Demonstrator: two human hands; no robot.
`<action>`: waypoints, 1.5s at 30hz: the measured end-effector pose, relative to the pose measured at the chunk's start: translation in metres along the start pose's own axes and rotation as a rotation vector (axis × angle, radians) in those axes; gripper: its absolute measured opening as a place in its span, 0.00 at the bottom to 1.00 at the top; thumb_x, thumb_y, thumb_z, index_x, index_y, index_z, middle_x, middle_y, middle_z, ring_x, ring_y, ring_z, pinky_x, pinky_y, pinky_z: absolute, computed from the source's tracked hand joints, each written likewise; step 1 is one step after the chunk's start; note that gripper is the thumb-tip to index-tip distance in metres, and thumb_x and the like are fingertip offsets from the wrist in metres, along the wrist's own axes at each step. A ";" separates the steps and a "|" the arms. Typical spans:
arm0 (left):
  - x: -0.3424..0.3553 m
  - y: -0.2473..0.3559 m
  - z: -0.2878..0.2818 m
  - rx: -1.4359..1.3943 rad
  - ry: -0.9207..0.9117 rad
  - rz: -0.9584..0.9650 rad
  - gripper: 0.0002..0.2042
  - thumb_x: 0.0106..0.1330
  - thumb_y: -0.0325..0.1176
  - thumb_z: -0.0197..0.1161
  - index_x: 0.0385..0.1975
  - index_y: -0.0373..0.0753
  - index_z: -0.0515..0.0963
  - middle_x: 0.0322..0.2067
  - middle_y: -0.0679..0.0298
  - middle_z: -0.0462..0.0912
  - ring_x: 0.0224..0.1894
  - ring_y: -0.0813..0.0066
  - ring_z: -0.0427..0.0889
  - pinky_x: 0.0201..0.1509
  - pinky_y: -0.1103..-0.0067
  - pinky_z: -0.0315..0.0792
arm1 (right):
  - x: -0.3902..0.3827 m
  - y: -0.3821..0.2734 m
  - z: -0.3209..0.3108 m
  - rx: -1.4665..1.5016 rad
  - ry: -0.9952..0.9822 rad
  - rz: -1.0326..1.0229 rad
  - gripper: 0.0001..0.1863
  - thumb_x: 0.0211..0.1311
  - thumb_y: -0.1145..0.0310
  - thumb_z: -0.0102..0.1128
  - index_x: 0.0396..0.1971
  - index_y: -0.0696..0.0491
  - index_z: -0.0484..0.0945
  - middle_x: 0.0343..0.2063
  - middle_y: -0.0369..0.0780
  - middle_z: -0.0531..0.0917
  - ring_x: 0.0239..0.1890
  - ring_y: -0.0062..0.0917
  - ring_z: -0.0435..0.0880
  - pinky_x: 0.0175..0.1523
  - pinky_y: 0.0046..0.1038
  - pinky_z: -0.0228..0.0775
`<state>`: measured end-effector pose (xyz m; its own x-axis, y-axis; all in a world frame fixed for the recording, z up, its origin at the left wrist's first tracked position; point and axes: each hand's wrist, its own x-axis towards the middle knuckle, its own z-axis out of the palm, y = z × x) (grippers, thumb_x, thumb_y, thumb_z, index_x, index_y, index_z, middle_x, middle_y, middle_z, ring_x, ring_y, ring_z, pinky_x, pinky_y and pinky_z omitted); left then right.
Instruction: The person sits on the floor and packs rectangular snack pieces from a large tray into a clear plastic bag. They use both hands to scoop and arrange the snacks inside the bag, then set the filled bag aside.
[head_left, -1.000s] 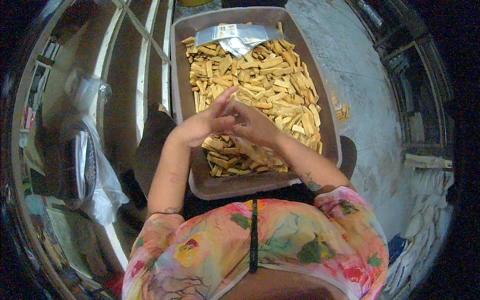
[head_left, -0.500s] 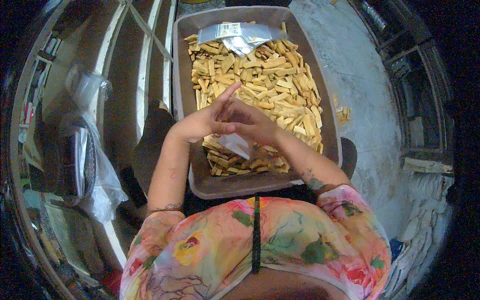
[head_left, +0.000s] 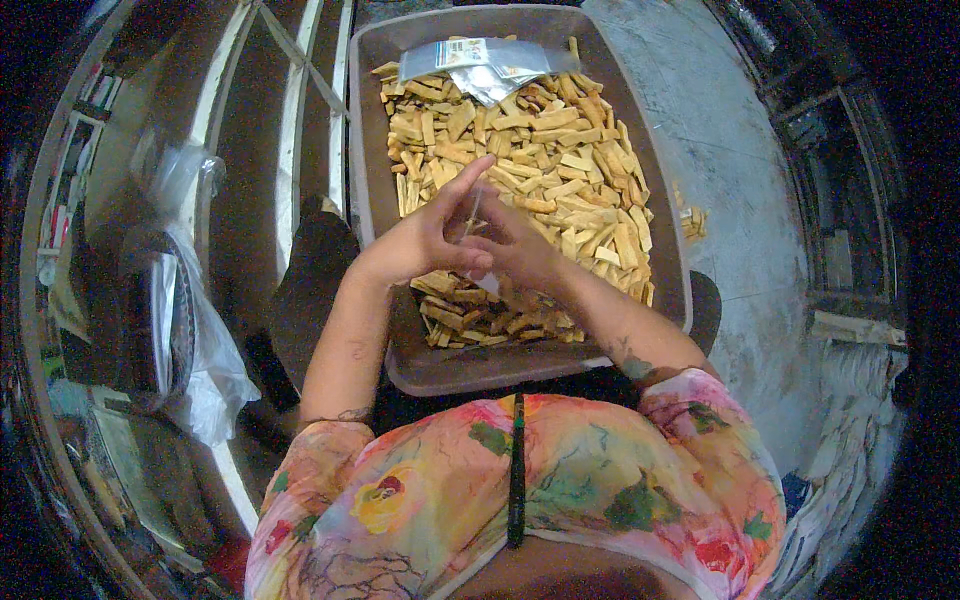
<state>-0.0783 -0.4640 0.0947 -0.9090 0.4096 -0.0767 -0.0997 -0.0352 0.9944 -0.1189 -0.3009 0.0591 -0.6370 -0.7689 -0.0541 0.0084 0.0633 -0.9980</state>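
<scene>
My left hand [head_left: 430,235] and my right hand [head_left: 520,250] meet above the near middle of a brown plastic tub [head_left: 366,150]. Between them is a small clear plastic bag [head_left: 487,283], mostly hidden by the fingers; one strip of it shines near the left index finger, and a corner pokes out below the hands. The left thumb and index finger spread around the bag's edge, while the right fingers curl at it from the other side. Below lie many yellow-brown stick-like pieces [head_left: 590,215], perhaps wood, filling the tub.
Flat clear packets with printed labels [head_left: 460,55] rest on the pieces at the tub's far end. A few loose pieces [head_left: 693,222] lie on the grey floor [head_left: 740,290] to the right. Clear plastic sheeting [head_left: 205,350] hangs at left, near white slats [head_left: 290,150].
The bag has turned more edge-on between my hands, and less of it shows below them. My right fingers have shifted slightly upward. The tub appears slightly farther right in view.
</scene>
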 end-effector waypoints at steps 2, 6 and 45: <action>-0.001 0.002 -0.002 0.122 0.061 0.020 0.48 0.45 0.26 0.70 0.65 0.47 0.45 0.53 0.58 0.65 0.54 0.69 0.66 0.57 0.77 0.62 | 0.003 -0.007 -0.009 -0.179 -0.061 -0.065 0.20 0.56 0.57 0.56 0.44 0.54 0.72 0.41 0.39 0.75 0.35 0.23 0.77 0.42 0.26 0.70; -0.006 0.009 -0.018 0.145 0.282 0.059 0.48 0.43 0.30 0.71 0.64 0.46 0.47 0.54 0.58 0.64 0.56 0.68 0.65 0.57 0.74 0.62 | -0.010 -0.018 -0.054 -0.018 -0.200 0.138 0.08 0.55 0.66 0.58 0.32 0.54 0.77 0.26 0.34 0.79 0.28 0.14 0.75 0.31 0.17 0.66; 0.007 -0.024 -0.018 -0.492 0.753 0.189 0.36 0.53 0.46 0.62 0.61 0.47 0.52 0.55 0.58 0.64 0.53 0.63 0.66 0.54 0.69 0.64 | 0.018 0.034 -0.112 -1.578 -0.166 0.409 0.17 0.40 0.68 0.64 0.32 0.58 0.74 0.33 0.44 0.77 0.42 0.41 0.75 0.48 0.37 0.67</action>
<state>-0.0891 -0.4767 0.0690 -0.9339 -0.3386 -0.1144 0.0737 -0.4957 0.8653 -0.2159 -0.2415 0.0281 -0.7049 -0.5877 -0.3972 -0.6692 0.7366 0.0978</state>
